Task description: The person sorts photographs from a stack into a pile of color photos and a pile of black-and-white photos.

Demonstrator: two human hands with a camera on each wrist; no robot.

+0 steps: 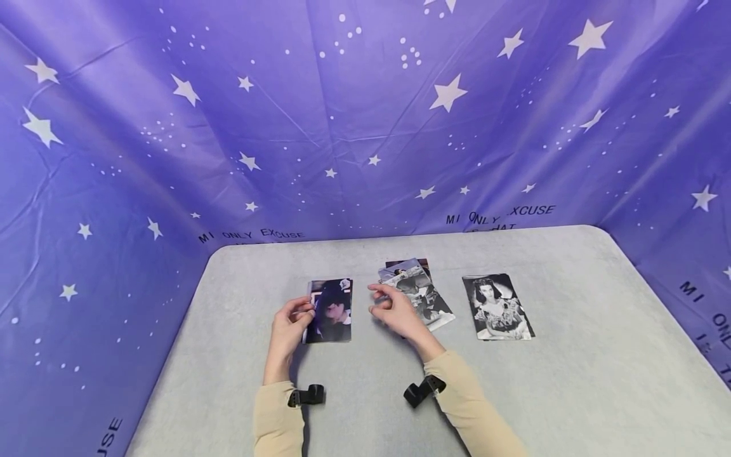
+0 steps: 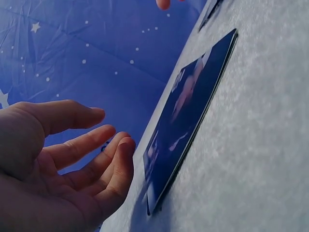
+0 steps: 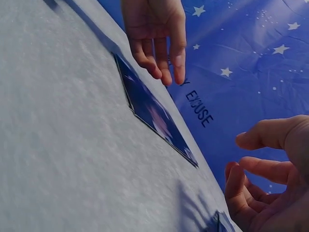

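Note:
On the left of the table lies a small stack of photo cards [image 1: 334, 311], its top one a dark colour portrait turned sideways. My left hand [image 1: 292, 327] is held just above that stack's left edge, its fingers loosely bent and apart from the thumb in the left wrist view. Nothing sits between them there. My right hand [image 1: 398, 312] hovers at the left side of a loose, fanned pile of photo cards [image 1: 432, 304], topped by a black-and-white picture. In the right wrist view its relaxed fingers [image 3: 235, 181] hold nothing.
To the right lies another stack of photo cards [image 1: 499, 308], with a black-and-white portrait of a person in a ruffled dress on top. Everything rests on a grey table [image 1: 571, 381]. Purple star-printed cloth [image 1: 354, 127] hangs behind and at both sides.

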